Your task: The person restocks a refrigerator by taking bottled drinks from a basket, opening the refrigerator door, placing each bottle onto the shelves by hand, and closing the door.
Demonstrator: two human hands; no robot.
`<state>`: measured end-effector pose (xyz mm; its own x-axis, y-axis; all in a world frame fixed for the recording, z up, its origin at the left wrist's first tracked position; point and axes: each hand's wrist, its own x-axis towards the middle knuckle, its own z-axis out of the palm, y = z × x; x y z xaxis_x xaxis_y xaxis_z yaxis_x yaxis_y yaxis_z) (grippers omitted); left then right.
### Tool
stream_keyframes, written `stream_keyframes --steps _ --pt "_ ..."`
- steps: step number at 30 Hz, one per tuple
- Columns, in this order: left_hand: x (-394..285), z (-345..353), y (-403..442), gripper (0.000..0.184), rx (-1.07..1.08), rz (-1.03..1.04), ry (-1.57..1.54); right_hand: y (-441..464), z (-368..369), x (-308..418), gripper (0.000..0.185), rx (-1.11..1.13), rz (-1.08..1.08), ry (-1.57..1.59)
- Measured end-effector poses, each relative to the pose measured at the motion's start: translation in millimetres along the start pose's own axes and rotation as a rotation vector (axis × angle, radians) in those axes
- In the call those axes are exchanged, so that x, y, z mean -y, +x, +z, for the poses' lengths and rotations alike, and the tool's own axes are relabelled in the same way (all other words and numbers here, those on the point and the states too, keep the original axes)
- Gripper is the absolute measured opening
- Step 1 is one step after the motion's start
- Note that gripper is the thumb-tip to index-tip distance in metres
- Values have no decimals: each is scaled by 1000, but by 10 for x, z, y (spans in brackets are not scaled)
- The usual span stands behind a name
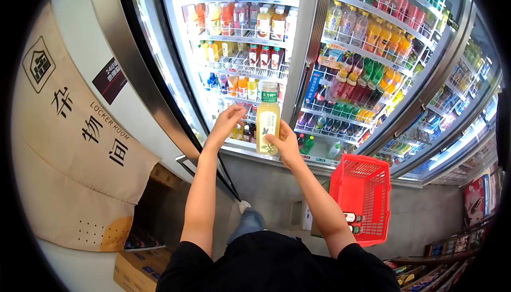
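Observation:
A tea bottle (268,124) with pale yellow liquid and a green label at its neck stands upright in front of me. My right hand (285,144) is closed around its lower right side, the thumb across the front. To the left of the bottle is my left hand (230,125), its fingers loosely bent and apart, with nothing in them. Behind both hands is a lit drinks fridge (239,68) with several shelves of bottles; its door stands open on the left.
A red shopping basket (363,185) with a few bottles in it is at my right. More glass-door fridges (367,63) line the right side. At the left hang a beige curtain (80,148) and, below it, a cardboard box (139,270). Packaged-goods shelves (442,270) are at the lower right.

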<state>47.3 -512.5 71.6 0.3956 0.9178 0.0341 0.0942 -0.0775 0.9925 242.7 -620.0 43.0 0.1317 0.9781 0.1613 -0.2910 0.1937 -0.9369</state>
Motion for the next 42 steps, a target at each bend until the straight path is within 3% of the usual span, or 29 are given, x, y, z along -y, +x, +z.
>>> stream_keyframes --steps 5,12,22,28,36,42 --pt "6 25 50 40 69 100 -76 348 -32 -52 68 21 8 -4" --pt "28 -113 -34 41 36 88 -132 691 219 -22 64 110 41 30" --pt "-33 -723 -419 43 -163 20 -129 973 355 -219 70 161 76 33" --pt "253 -1257 -47 45 -161 23 -102 1247 454 -366 73 177 106 46" --pt "97 -1539 727 54 153 -14 -14 1806 878 -567 69 199 120 29" --pt "367 -1780 700 64 214 -90 -162 2101 1166 -787 69 231 158 -17"
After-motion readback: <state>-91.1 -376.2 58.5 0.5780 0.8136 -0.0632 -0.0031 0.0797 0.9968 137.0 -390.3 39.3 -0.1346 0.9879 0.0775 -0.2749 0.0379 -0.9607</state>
